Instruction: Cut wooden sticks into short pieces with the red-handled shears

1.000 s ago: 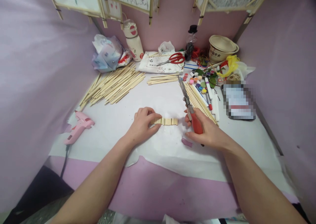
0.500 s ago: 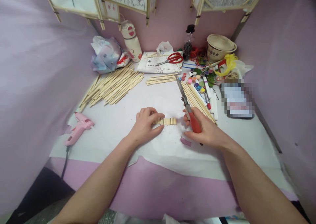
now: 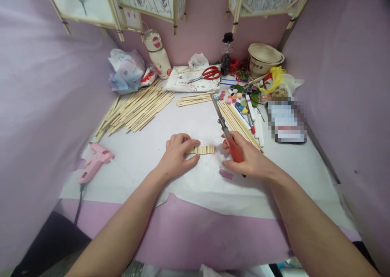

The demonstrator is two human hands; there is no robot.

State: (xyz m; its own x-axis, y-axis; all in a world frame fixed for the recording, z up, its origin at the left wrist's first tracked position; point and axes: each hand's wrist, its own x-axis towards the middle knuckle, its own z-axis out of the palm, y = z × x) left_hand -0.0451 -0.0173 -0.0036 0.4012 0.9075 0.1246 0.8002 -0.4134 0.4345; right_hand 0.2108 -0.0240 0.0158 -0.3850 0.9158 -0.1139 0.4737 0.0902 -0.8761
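1. My left grip is half open around short sticks, mid-tabletop; I can't tell if it touches.
2. My right grip, right of them, loosely holds red-handled cutters.

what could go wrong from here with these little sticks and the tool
The left hand has fingers around the row of short sticks; a slip might skew it. The right hand holds the red-handled tool with its metal end close to the long sticks, so it could knock them. A tug on the cord might drag the glue gun.
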